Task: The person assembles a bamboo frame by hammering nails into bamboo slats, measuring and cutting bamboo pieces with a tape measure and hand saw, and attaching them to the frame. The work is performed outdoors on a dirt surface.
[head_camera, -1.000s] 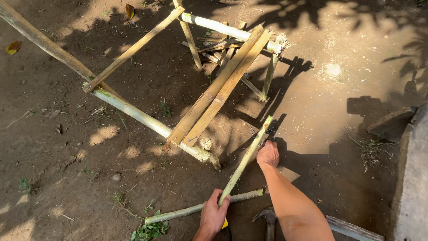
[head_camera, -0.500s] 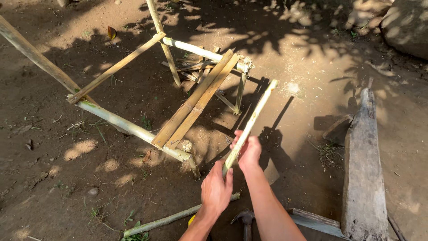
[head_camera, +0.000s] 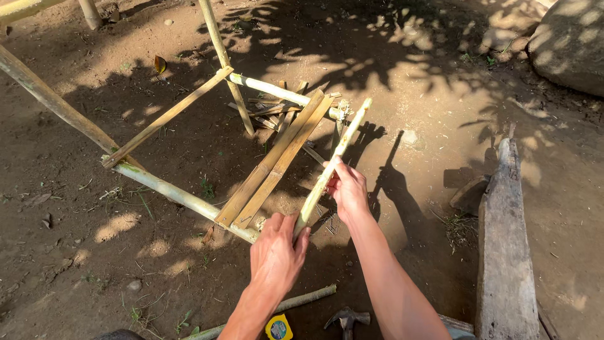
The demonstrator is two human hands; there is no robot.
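Both hands hold one long pale split bamboo slat (head_camera: pixel 333 162): the left hand (head_camera: pixel 275 255) closes around its near end, and the right hand (head_camera: pixel 347 187) pinches it near the middle. The slat's long axis runs away from the person, up and to the right, with its far end touching the far right corner of the bamboo pole frame (head_camera: pixel 189 198) on the dirt ground (head_camera: pixel 440 94).

Bare dirt ground (head_camera: pixel 126 264), dappled sunlight, boulder (head_camera: pixel 569 44)

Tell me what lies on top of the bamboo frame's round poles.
Two flat bamboo slats lie side by side across the frame. Both hands, left and right, hold a third slat beside them. Its far end reaches the far pole; whether it rests there cannot be told.
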